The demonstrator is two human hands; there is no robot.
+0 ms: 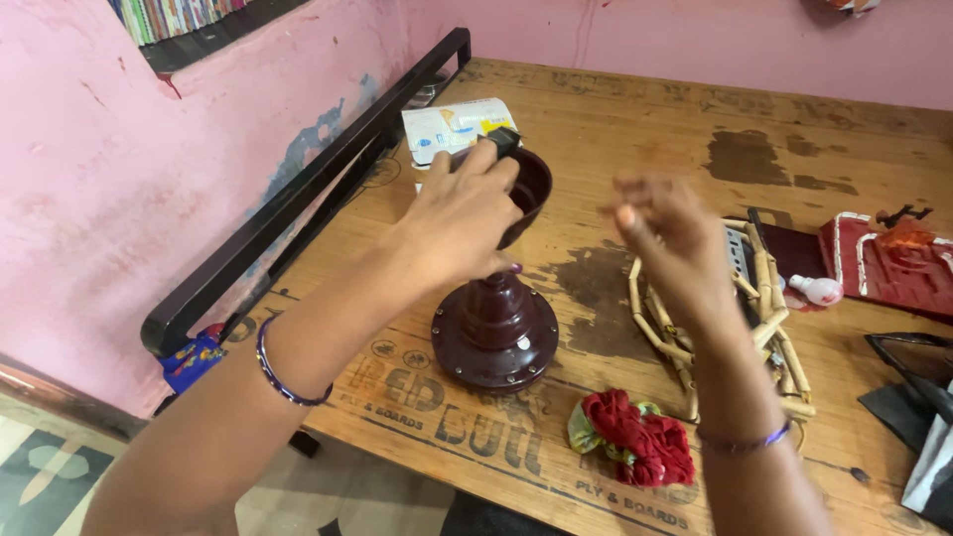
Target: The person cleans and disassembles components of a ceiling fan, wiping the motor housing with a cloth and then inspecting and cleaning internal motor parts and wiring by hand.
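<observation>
Left hand gripped rim of dark-red goblet stand w/ small black object at fingertips, right hand open, blurred, just beside stand, above bamboo frame.

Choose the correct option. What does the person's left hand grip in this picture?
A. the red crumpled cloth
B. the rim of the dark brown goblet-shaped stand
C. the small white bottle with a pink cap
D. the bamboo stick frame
B: the left hand closes over the rim of the dark brown goblet-shaped stand, while the red crumpled cloth lies untouched on the wooden table.
</observation>
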